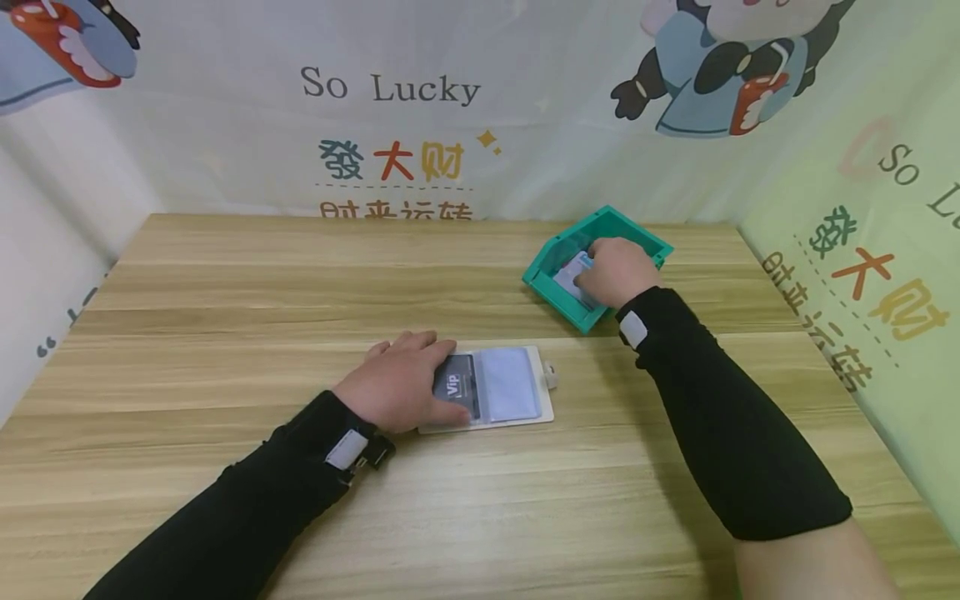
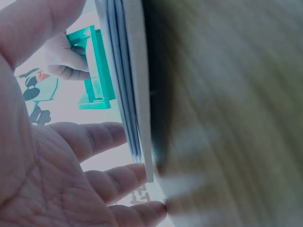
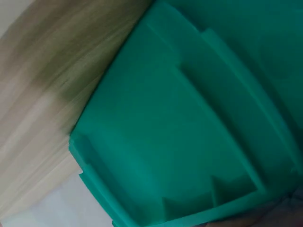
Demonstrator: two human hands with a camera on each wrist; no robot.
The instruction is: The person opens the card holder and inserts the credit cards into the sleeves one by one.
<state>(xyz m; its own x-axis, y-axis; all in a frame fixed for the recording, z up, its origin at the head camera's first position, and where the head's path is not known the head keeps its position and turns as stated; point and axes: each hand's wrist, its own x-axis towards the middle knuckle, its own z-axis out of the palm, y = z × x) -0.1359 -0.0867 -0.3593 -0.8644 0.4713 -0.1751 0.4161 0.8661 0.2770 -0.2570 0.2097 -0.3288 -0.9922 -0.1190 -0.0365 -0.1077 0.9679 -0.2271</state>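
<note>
My left hand (image 1: 401,379) rests with spread fingers on an open card holder book (image 1: 546,408), its thumb across the lower edge. A dark card marked "Vip" (image 1: 467,392) sits under a clear sleeve there, beside a pale sleeve page (image 1: 510,385). In the left wrist view the fairly straight fingers (image 2: 94,139) meet the stacked page edges (image 2: 124,85). My right hand (image 1: 618,271) reaches down into a green bin (image 1: 551,293), touching pale cards (image 1: 572,271). Its fingertips are partly hidden, so any grip on a card is unclear. The bin's wall (image 3: 142,118) fills most of the right wrist view.
Both things lie on a wood-grain table (image 1: 262,292). The bin stands near the table's back edge, right of centre. A printed cloth (image 1: 247,125) hangs behind, with more cloth along both sides. A small clasp tab (image 1: 551,375) sticks out from the book's right edge.
</note>
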